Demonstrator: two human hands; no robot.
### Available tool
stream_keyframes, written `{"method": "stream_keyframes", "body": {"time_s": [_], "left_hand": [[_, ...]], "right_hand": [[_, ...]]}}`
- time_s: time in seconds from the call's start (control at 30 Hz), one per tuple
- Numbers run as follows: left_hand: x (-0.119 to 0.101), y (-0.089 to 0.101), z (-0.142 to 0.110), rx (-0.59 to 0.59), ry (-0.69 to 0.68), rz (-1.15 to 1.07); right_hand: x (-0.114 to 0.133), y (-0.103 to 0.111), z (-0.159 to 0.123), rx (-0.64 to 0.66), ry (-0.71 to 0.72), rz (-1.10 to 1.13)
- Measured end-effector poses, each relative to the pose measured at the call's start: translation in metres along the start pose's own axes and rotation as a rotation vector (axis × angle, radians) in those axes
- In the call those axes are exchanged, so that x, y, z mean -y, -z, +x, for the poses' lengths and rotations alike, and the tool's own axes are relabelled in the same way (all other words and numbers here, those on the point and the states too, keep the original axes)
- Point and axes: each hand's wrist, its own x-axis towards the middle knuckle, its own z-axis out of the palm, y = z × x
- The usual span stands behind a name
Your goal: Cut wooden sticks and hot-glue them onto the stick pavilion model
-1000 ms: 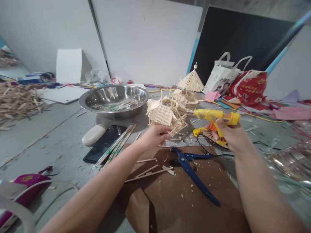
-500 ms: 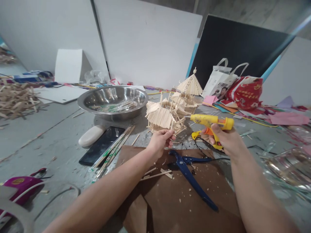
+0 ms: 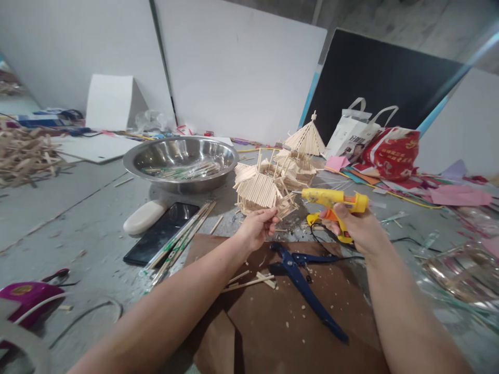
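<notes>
My right hand point(image 3: 360, 226) is wrapped round the handle of a yellow hot glue gun point(image 3: 327, 197), its nozzle pointing left, close to the model's right side. My left hand point(image 3: 259, 226) pinches what looks like a short wooden stick at the front of a small stick-built pavilion model point(image 3: 257, 189); the fingers hide most of that stick. Behind the model stands another stick structure with a pointed roof point(image 3: 306, 140). Blue cutting pliers point(image 3: 307, 293) lie open on a brown sheet point(image 3: 273, 327) below my hands, beside a few loose cut sticks point(image 3: 249, 282).
A steel basin point(image 3: 181, 182) holding packaged sticks stands behind left. A dark phone point(image 3: 163, 236), a white oval object point(image 3: 144, 217) and bundled sticks point(image 3: 183, 236) lie left. Bags point(image 3: 393, 153) and coloured paper point(image 3: 460, 195) are at right. The gun's black cord point(image 3: 413, 240) trails right.
My left hand has shifted slightly right and its fingertips have come up to the model's front. The glue gun has moved slightly left and down in the view, which has itself shifted a little.
</notes>
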Motion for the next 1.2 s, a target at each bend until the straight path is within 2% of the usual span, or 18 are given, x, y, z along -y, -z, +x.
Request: {"method": "stream_keyframes", "body": {"time_s": [0.9, 1.2], "left_hand": [[-0.0031, 0.0001, 0.0057, 0.022, 0.030, -0.050], [-0.0009, 0.0034, 0.0075, 0.053, -0.008, -0.035]], "right_hand": [[-0.0030, -0.0026, 0.0004, -0.016, -0.011, -0.038], [-0.0099, -0.0040, 0.0046, -0.015, 0.025, -0.154]]}}
